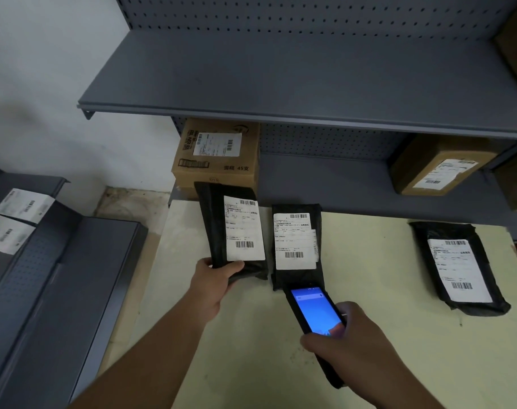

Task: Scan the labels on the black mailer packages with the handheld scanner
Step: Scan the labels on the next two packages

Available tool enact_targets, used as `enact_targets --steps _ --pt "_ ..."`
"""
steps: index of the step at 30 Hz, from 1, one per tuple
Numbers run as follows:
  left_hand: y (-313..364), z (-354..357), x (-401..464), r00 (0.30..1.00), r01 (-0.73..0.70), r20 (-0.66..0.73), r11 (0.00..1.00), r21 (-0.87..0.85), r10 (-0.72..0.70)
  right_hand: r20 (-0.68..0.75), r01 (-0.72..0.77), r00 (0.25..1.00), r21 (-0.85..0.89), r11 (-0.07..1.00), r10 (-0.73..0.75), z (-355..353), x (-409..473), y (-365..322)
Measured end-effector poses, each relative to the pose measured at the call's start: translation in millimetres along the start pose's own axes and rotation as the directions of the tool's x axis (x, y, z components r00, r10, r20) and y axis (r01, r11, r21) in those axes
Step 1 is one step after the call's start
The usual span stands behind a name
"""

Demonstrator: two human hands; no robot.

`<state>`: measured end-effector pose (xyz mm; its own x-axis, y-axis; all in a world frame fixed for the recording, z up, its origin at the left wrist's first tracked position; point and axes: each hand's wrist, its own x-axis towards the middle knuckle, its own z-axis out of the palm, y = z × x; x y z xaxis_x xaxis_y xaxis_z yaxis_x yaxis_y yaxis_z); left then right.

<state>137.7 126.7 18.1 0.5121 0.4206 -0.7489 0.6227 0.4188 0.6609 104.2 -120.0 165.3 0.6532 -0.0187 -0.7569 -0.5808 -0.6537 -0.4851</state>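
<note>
Three black mailer packages with white barcode labels are on or over a pale table point(251, 349). My left hand point(214, 283) grips the bottom edge of the left mailer point(216, 225), holding it raised and tilted with its label facing me. The middle mailer point(319, 219) lies flat beside it. My right hand point(348, 340) holds the handheld scanner point(316, 311), its blue screen lit and its top end pointing at the lower edge of the middle mailer. The third mailer point(428, 258) lies apart at the right.
Grey metal shelving point(280, 78) stands behind the table. Cardboard boxes with labels sit on the lower shelf: one point(218, 172) just behind the held mailer, another point(440, 169) at the right. Loose grey shelf panels point(59, 290) with labels lie on the floor at the left.
</note>
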Motion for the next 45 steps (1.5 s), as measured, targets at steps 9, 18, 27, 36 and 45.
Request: enact_targets --steps 9,18,27,36,45 --pt "-7 4 -10 0.987 -0.098 0.119 0.992 -0.074 0.107 -0.004 0.074 0.997 -0.028 0.997 -0.074 1 -4 -11" --pt "-23 4 -15 0.960 -0.138 0.242 0.990 -0.038 0.143 0.000 0.100 0.995 -0.127 0.987 -0.101 -3 -6 -18" --pt "-31 6 -21 0.952 -0.151 0.269 0.988 0.000 0.146 0.006 0.095 0.995 -0.107 0.990 -0.095 4 -8 -12" --pt "-33 4 -22 0.952 -0.171 0.264 0.984 0.041 0.154 0.003 0.070 0.998 -0.123 0.990 -0.070 4 -8 -9" --pt "-34 9 -21 0.947 -0.175 0.281 0.984 0.040 0.157 -0.003 0.070 0.997 -0.109 0.992 -0.071 1 -5 -4"
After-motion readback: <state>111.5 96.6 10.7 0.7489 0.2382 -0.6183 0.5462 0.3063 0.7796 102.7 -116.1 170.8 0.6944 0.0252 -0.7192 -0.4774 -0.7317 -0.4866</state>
